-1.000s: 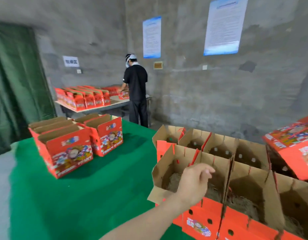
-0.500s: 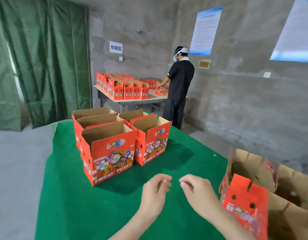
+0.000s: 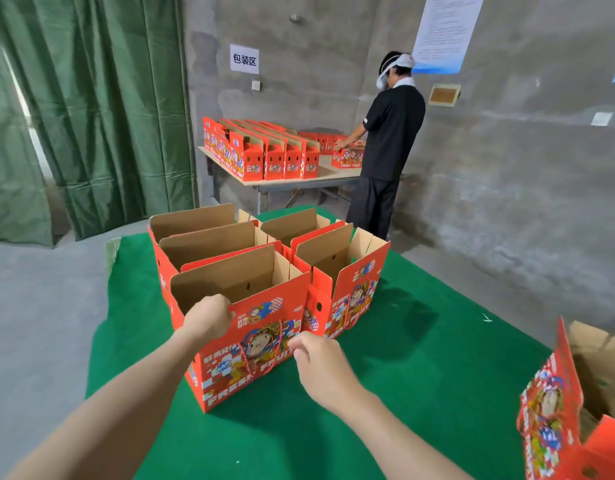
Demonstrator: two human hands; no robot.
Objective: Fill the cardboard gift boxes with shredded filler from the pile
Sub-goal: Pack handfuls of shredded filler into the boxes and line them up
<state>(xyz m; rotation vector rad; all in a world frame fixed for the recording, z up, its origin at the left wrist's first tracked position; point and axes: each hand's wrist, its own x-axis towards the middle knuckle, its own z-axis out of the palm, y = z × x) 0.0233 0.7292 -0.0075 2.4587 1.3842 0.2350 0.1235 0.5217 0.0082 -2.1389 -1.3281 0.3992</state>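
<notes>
1. Nearest gift box (image 3: 264,358): upright on the green table cover (image 3: 420,358), top open, bare brown cardboard inside, red printed front toward the camera.
2. Left hand (image 3: 209,318): fingers hooked over the top edge of that box's front wall, near its left end, gripping the cardboard.
3. Right hand (image 3: 321,363): back of the hand up, fingers curled, right against the lower right part of the printed front, beside the red cord handle (image 3: 280,337). Cannot tell whether pinching the cord, merely touching the wall, or holding nothing.
4. Four more open boxes (image 3: 347,292) packed with the nearest one: two in a row behind it, two just to the right, walls touching.
5. At the right edge of the view, well apart from that cluster, another open box (image 3: 548,410) on the same green cover; inside too dim to make out.
6. Beyond the green cover, a person in black (image 3: 391,140) at a far table (image 3: 333,176), hands on a red box there. More red boxes (image 3: 264,157) lined up along its left part.
7. Green curtain (image 3: 91,116) to the left. Grey wall behind, with a small white sign (image 3: 244,59).
</notes>
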